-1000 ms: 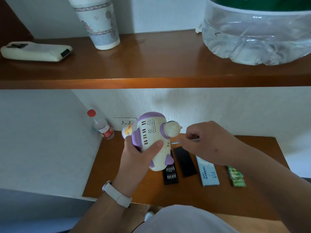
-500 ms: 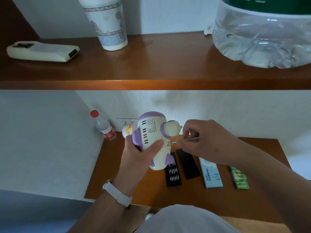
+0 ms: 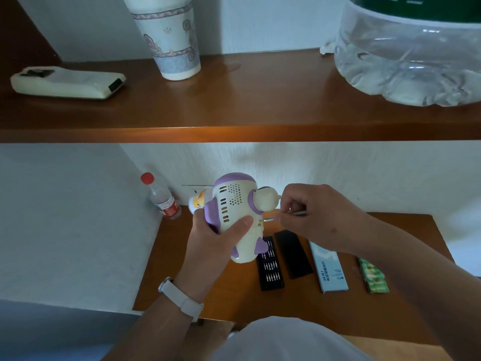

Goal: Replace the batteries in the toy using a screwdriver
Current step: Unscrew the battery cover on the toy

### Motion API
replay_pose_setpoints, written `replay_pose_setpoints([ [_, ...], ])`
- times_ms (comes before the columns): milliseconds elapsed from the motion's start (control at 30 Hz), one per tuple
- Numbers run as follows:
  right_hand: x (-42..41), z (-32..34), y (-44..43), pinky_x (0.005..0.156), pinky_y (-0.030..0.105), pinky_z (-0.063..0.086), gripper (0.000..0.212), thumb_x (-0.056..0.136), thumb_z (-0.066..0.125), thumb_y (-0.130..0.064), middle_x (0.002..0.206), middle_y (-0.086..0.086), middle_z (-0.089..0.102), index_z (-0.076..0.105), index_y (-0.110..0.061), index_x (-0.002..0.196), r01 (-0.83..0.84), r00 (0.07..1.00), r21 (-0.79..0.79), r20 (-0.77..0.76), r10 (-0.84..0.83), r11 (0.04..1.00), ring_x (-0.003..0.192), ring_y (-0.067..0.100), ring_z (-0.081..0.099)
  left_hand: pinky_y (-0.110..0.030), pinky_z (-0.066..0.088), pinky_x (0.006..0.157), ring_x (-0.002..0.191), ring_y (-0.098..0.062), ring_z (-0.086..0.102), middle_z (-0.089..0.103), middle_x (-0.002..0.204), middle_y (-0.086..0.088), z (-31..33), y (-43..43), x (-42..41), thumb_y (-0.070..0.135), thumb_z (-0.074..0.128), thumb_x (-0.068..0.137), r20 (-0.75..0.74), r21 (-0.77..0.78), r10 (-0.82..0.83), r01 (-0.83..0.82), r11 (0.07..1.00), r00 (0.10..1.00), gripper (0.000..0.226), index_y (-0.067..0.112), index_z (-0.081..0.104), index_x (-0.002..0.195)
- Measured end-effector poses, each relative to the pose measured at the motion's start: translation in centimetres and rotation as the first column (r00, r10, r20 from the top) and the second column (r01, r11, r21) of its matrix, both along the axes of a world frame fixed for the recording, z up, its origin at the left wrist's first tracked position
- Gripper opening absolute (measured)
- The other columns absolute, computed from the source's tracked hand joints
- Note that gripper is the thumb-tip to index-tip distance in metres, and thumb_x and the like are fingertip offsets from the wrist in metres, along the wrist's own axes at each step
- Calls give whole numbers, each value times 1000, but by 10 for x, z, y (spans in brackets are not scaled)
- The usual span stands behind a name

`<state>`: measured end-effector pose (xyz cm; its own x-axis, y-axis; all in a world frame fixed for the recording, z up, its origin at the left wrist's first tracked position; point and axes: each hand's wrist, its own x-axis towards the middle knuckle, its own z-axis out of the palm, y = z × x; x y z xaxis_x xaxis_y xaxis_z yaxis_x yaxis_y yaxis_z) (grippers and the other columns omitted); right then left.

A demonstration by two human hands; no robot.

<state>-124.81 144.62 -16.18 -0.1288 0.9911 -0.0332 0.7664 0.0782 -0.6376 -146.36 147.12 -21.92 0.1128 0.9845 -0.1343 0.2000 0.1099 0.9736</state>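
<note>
Above the wooden worktop, held in mid-air, is the cream-and-purple toy. The left hand grips it, thumb across the vented back and fingers wrapped round the far side. The right hand pinches a slim screwdriver and holds it nearly level. Its tip sits at a small screw spot on the toy's side, just under the round cream knob. Whether the tip is seated in the screw head is too small to tell. Step looks like loosening the battery cover screw, so the task is early. No cover is seen off, and the green battery pack lies at the right end of the worktop, well apart from the toy. Under the toy lie an open bit tray, a black lid just beside it, then a blue-white box. Main risk is the tip camming out, since the toy is unsupported and the driver is held only by a fingertip pinch. A slip could strip the tiny screw head or scratch the plastic. A freed screw could drop off the worktop edge or into the bit tray and get lost, because nothing is placed to catch it. Light is dim, so a bit mismatch is easy to miss.
</note>
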Motion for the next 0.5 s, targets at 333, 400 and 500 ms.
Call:
replay_pose_setpoints([
  [333,-7,2,0,53,12,42,23,83,49,-59,69,-21,58,53,-38,75,2,995,31,-99,2,1000,57,1,52,-15,55,58,89,5,69,69,90,27,0,4,-4,55,76,55,20,14,7,-8,1000,1000,66,32,50,111],
  [400,-8,1,2,49,13,40,28,84,42,-62,67,-24,57,53,-38,73,25,996,27,-81,-23,999,56,-1,52,-16,56,59,90,3,69,70,93,25,0,4,-5,55,77,56,20,12,7,-7,1000,1000,66,31,52,113],
  [500,-6,-4,3,48,16,35,28,91,41,-56,63,-20,57,55,-38,74,20,998,-4,-55,-20,1000,52,1,50,-10,52,54,83,12,67,67,84,35,0,4,-4,44,77,66,-7,32,11,-10,999,1000,47,38,49,103],
])
